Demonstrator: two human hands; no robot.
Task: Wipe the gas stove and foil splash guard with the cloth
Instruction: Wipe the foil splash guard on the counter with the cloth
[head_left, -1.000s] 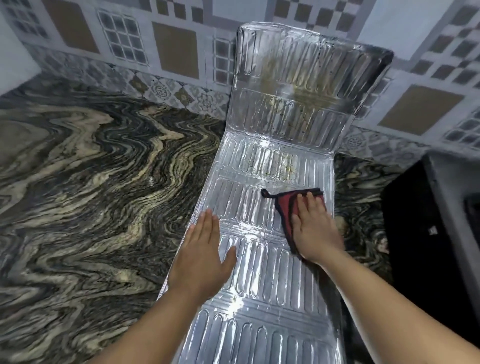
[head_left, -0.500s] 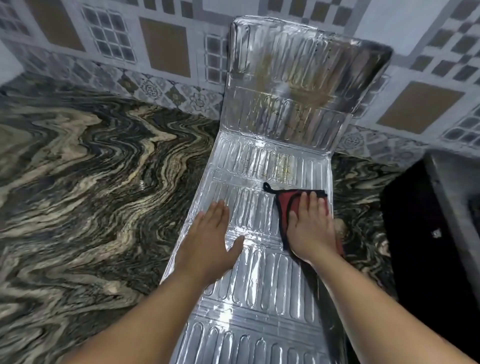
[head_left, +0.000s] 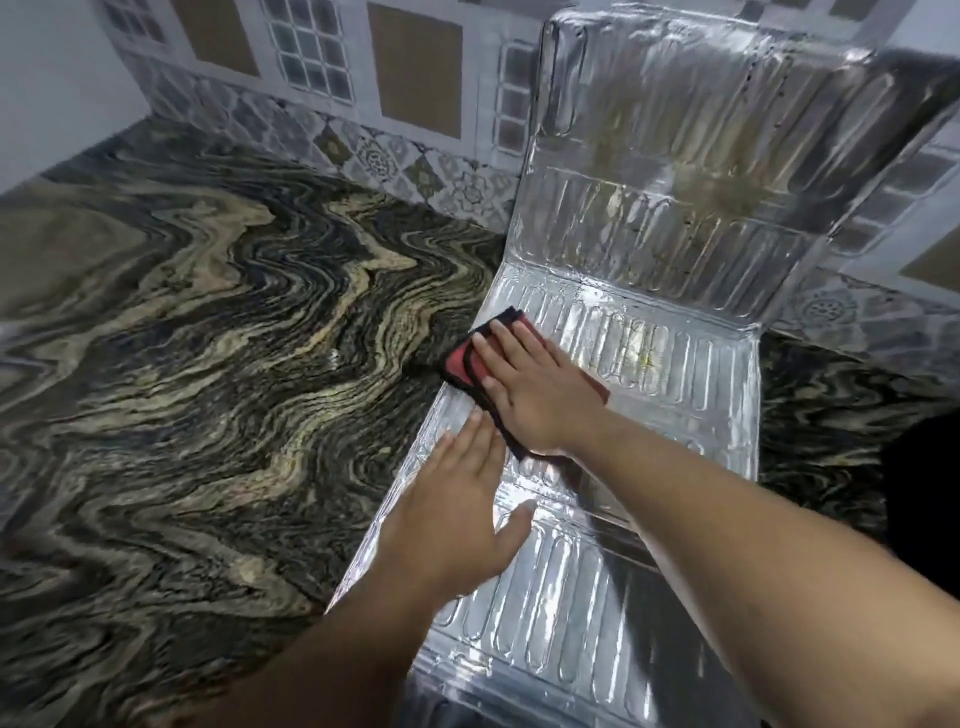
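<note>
Countertop (head_left: 182, 364) first, since it fills most of what I see: dark stone with wavy tan and cream swirls, running from the near left all the way to the far wall. That wall (head_left: 415, 83) is tiled in grey, white and brown squares, with a band of patterned tiles along the bottom.

Next biggest is the foil splash guard (head_left: 691, 374). It's lying on the counter at the right, ribbed and shiny, with its near panels flat and the far panel folded up so it leans against the wall. That upright panel has yellowish-brown grime streaks across the middle, and there's a small yellowish spot on the flat panel just below the fold. Off at the right edge there's something dark on the counter, can't really tell what it is.

My left hand (head_left: 452, 525) is flat on the foil near the left edge, palm down, fingers straight and together, thumb out to the right, not gripping anything.

My right hand (head_left: 535, 384) reaches across a bit farther out, fingers straight, pressing down on the cloth (head_left: 462, 364). The cloth is red with a dark trim, sitting on the far left edge of the flat foil, with a corner hanging over onto the stone. My left fingertips are just beside its near edge.
</note>
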